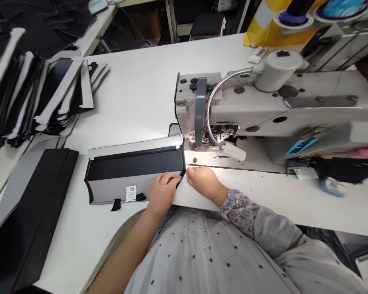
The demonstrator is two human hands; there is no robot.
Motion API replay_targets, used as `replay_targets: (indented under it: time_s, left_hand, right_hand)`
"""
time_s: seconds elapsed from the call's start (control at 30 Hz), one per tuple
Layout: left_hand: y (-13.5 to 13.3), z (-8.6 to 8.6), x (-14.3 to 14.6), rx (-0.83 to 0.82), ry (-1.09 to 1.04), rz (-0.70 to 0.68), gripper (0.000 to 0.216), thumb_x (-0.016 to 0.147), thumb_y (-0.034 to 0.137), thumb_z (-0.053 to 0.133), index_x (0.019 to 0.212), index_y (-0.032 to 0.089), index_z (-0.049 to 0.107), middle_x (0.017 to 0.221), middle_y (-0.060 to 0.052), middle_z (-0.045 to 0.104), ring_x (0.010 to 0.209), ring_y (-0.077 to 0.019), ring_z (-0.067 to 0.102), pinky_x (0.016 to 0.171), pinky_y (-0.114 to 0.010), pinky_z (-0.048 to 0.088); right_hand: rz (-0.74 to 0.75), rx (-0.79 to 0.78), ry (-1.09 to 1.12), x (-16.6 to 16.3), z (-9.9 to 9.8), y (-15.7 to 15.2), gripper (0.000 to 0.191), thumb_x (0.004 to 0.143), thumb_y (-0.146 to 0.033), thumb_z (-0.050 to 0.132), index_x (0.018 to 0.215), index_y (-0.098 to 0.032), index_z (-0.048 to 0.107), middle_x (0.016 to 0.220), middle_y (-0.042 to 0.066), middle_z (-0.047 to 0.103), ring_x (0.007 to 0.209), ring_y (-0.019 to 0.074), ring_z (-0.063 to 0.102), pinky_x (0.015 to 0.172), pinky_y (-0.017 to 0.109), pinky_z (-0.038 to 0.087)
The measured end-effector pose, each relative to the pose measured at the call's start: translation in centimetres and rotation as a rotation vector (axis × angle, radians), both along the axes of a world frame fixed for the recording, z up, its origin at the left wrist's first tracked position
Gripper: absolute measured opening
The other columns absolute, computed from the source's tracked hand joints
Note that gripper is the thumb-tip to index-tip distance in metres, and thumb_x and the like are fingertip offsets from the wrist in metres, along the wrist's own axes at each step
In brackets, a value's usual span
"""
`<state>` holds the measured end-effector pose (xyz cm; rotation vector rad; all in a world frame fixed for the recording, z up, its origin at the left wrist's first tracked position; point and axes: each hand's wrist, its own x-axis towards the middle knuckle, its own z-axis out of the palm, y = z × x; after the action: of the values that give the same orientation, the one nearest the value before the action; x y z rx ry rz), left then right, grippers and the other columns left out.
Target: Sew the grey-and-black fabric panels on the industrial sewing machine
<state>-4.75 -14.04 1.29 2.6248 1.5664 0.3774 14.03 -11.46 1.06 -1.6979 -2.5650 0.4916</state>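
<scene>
A long grey and black fabric panel (131,169) lies flat on the white table (141,94), its right end near the needle of a sewing machine (233,106). My left hand (162,192) rests on the panel's lower right corner, fingers curled and pinching a black edge strip. My right hand (204,179) sits just right of that corner, fingers bent down at the panel's edge by the machine bed. A small white label (131,192) and black tabs show on the panel's near edge.
Stacks of grey and black cut pieces (49,98) pile up at the left. A large black panel (33,212) lies at the near left. Thread cones (294,16) and clutter stand behind and right of the machine.
</scene>
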Motion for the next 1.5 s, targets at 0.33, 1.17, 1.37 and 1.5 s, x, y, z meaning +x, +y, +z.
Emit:
replay_targets:
  time_s: [0.33,1.17,1.37,1.5]
  left_hand:
    - [-1.1,0.1,-0.5,0.008,-0.01,-0.012,0.042,0.087,0.006,0.042,0.12,0.021,0.062,0.109,-0.008,0.067,0.098,-0.0218,0.059,0.091,-0.039,0.047]
    - [-0.5,3.4,1.9,-0.237,-0.456,0.067,0.025,0.093,0.037,0.05,0.098,0.027,0.073,0.081,-0.002,0.066,0.082,-0.0172,0.06,0.078,-0.032,0.048]
    - [0.0,4.8,0.7,-0.44,-0.707,0.244,0.025,0.088,0.042,0.055,0.094,0.027,0.075,0.089,-0.002,0.064,0.084,-0.0155,0.062,0.08,-0.03,0.051]
    - [0.2,4.7,0.4,-0.541,-0.953,0.332,0.032,0.087,0.049,0.055,0.093,0.023,0.072,0.101,-0.006,0.067,0.094,-0.019,0.062,0.088,-0.034,0.051]
  right_hand:
    - [-0.026,-0.011,-0.017,1.0,1.6,0.1,0.024,0.098,-0.03,0.037,0.094,-0.016,0.056,0.084,0.009,0.068,0.074,0.0179,0.063,0.06,0.025,0.035]
    - [-0.388,-0.406,1.33,2.3,6.2,-2.8,0.033,0.09,-0.047,0.051,0.109,-0.021,0.059,0.093,0.005,0.069,0.056,0.0083,0.049,0.051,0.024,0.043]
    - [-0.471,-0.286,1.313,1.5,5.2,-1.4,0.046,0.091,-0.048,0.047,0.128,-0.022,0.053,0.117,0.01,0.066,0.056,0.0077,0.05,0.053,0.026,0.046]
    - [-0.41,-0.074,1.073,1.6,5.6,-1.7,0.046,0.097,-0.044,0.035,0.138,-0.025,0.045,0.123,0.009,0.063,0.062,0.0107,0.054,0.067,0.031,0.051]
